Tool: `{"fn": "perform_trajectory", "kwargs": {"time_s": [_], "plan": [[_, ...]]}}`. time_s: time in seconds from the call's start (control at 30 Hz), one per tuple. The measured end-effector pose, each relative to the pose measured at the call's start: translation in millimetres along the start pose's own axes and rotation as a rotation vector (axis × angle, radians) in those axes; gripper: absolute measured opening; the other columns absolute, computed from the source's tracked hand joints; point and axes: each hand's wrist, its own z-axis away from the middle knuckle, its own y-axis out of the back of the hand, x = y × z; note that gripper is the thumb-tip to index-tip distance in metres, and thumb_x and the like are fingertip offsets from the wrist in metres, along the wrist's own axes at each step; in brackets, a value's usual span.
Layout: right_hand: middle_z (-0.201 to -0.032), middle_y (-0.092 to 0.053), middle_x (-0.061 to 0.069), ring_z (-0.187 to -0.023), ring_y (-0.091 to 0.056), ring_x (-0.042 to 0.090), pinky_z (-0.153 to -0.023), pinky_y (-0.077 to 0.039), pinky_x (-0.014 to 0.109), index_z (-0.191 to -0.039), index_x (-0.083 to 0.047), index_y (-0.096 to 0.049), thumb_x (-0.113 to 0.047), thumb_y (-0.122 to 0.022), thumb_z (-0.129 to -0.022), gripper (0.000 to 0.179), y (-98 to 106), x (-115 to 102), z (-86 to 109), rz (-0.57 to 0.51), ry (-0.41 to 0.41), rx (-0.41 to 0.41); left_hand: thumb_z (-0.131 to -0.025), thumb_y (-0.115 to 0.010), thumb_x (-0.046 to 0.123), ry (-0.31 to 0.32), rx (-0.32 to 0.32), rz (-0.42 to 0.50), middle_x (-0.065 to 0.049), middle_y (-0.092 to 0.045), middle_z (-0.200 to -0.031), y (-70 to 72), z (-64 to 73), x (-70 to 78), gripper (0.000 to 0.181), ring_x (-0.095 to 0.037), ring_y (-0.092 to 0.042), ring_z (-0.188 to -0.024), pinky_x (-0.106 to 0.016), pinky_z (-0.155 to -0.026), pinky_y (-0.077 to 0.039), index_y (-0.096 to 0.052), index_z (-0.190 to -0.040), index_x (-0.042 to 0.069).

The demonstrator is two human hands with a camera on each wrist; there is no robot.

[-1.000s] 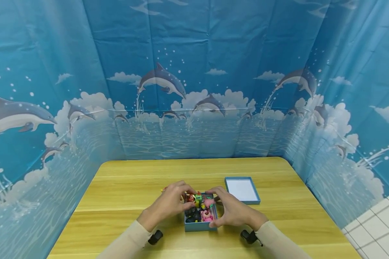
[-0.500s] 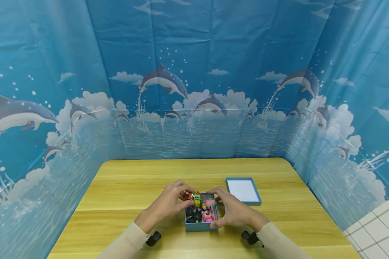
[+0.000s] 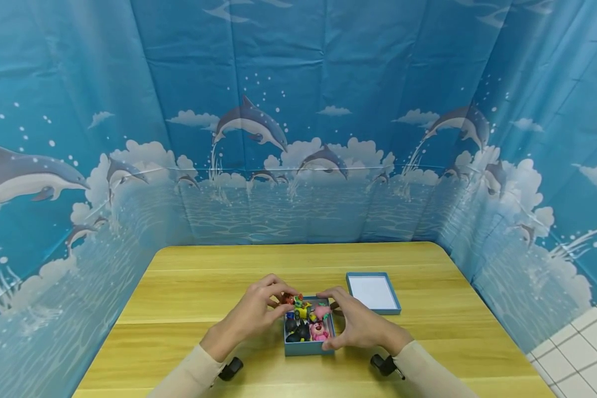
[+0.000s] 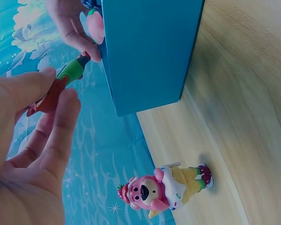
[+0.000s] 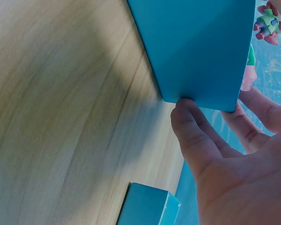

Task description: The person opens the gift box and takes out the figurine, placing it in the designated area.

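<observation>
In the head view, my left hand (image 3: 256, 309) pinches a small red-brown figurine with a green body (image 4: 72, 70) between thumb and fingers. It holds the figurine over the far left corner of a blue box (image 3: 304, 349). Inside the box lie a pink bear figurine (image 3: 319, 331), black figurines (image 3: 297, 330), a yellow-and-dark piece (image 3: 302, 313) and a pink figurine (image 3: 321, 312). My right hand (image 3: 360, 326) grips the box's right side, thumb at the near corner, fingers on the wall and far end. The left hand hides part of the far left corner.
A shallow blue lid with a white inside (image 3: 372, 292) lies on the wooden table (image 3: 189, 282), right of the box and farther back. A pink bear figurine in an ice-cream cone (image 4: 150, 192) stands on the table left of the box. A dolphin-print curtain (image 3: 288, 210) surrounds the table.
My left hand has shifted slightly left and up with the figurine, which has turned in its fingers; more of the yellow-and-dark piece shows. The right hand and box stay put.
</observation>
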Motion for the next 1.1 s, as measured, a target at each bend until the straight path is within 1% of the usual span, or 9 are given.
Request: {"fn": "perform_trajectory", "kwargs": {"time_s": [0.13,0.3,0.5,0.67,0.9,0.97,1.1], "plan": [[-0.164,-0.054,0.011,-0.149,-0.066,0.041,-0.127,-0.055,0.069,-0.173,-0.013,-0.045,-0.057,-0.101,-0.089,0.110,0,1,0.1,0.004,0.009,-0.001,-0.108,-0.085,0.014,-0.019,0.025,0.007,0.003,-0.071,-0.122,0.7,1.3,-0.7,0.027,-0.011,-0.078,-0.104,-0.020,-0.090,-0.069,-0.085,-0.135,0.021],[-0.165,-0.054,0.012,-0.150,-0.066,0.041,-0.127,-0.055,0.069,-0.173,-0.012,-0.044,-0.058,-0.100,-0.089,0.111,-1,2,0.2,0.001,0.017,-0.003,-0.106,-0.088,0.012,-0.044,0.057,0.005,0.001,-0.073,-0.122,1.4,3.1,0.0,0.027,-0.013,-0.079,-0.103,-0.021,-0.089,-0.070,-0.084,-0.132,0.019],[-0.165,-0.054,0.011,-0.150,-0.066,0.040,-0.128,-0.054,0.069,-0.173,-0.014,-0.045,-0.058,-0.100,-0.089,0.110,-1,3,-0.5,-0.003,0.015,0.000,-0.104,-0.091,0.015,-0.048,0.086,0.005,0.002,-0.072,-0.121,3.7,5.5,2.4,0.026,-0.012,-0.078,-0.102,-0.031,-0.087,-0.074,-0.084,-0.129,0.018],[-0.163,-0.054,0.010,-0.150,-0.066,0.040,-0.127,-0.055,0.069,-0.173,-0.015,-0.045,-0.058,-0.100,-0.090,0.109,-1,4,-1.4,-0.004,0.014,-0.001,-0.104,-0.091,0.014,-0.050,0.107,0.011,0.002,-0.073,-0.120,4.8,6.9,1.7,0.024,-0.010,-0.077,-0.100,-0.038,-0.084,-0.076,-0.084,-0.126,0.017],[-0.162,-0.054,0.010,-0.149,-0.066,0.039,-0.126,-0.056,0.069,-0.173,-0.015,-0.045,-0.059,-0.100,-0.089,0.109,-1,4,-1.4,0.006,0.018,0.001,-0.103,-0.092,0.016,-0.049,0.126,0.002,0.002,-0.074,-0.119,8.0,10.4,-0.6,0.022,-0.009,-0.078,-0.100,-0.025,-0.085,-0.072,-0.084,-0.124,0.017],[-0.163,-0.054,0.010,-0.149,-0.066,0.039,-0.126,-0.056,0.069,-0.173,-0.015,-0.045,-0.059,-0.100,-0.089,0.109,-1,4,-1.4,0.009,0.019,0.003,-0.104,-0.092,0.017,-0.047,0.132,0.001,0.002,-0.074,-0.119,9.2,11.2,-1.0,0.022,-0.008,-0.078,-0.101,-0.023,-0.085,-0.072,-0.084,-0.124,0.017],[-0.164,-0.053,0.011,-0.150,-0.066,0.039,-0.126,-0.056,0.068,-0.174,-0.013,-0.045,-0.060,-0.100,-0.089,0.111,-1,4,-1.7,0.015,0.014,0.004,-0.104,-0.091,0.017,-0.055,0.141,0.005,0.002,-0.074,-0.118,10.9,13.2,-2.1,0.020,-0.008,-0.078,-0.099,-0.025,-0.083,-0.072,-0.084,-0.123,0.017]]}}
